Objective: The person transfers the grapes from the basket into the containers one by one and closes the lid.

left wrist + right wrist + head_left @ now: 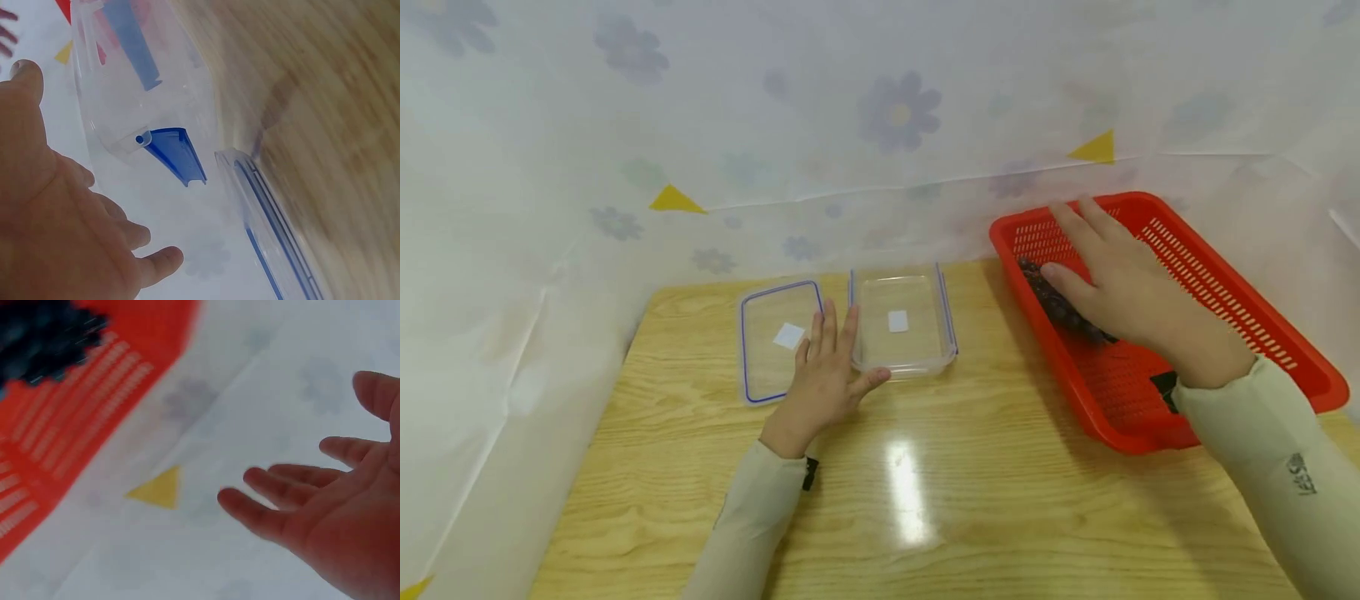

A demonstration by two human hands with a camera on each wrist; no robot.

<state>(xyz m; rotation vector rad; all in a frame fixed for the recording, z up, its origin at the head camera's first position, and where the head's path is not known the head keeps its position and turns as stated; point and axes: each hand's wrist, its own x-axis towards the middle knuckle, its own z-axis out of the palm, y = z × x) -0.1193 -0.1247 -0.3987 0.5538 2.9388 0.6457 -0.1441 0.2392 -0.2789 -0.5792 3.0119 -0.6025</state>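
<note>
In the head view, my left hand (pixel 822 383) is over the gap between a clear plastic food box (pixel 917 292) and its blue-edged lid (pixel 765 367), fingers extended and nothing gripped. The left wrist view shows the palm of that hand (pixel 62 212) beside the box and its blue side clips (pixel 172 153). Over the red plastic basket (pixel 1078 404) hovers my right hand (pixel 1131 283), fingers spread and holding nothing. Partly hidden beneath it in the basket lies a dark, bumpy cluster (pixel 1052 304) resembling a bunch of grapes. The right wrist view also catches this cluster (pixel 47 340).
All this stands on a wood-grain table (pixel 1000 508). White flowered sheeting (pixel 820 108) rises behind the table and on its sides, marked with yellow triangles (pixel 676 200). White square labels lie on the box and lid. A small black item (pixel 1165 390) is near the right cuff.
</note>
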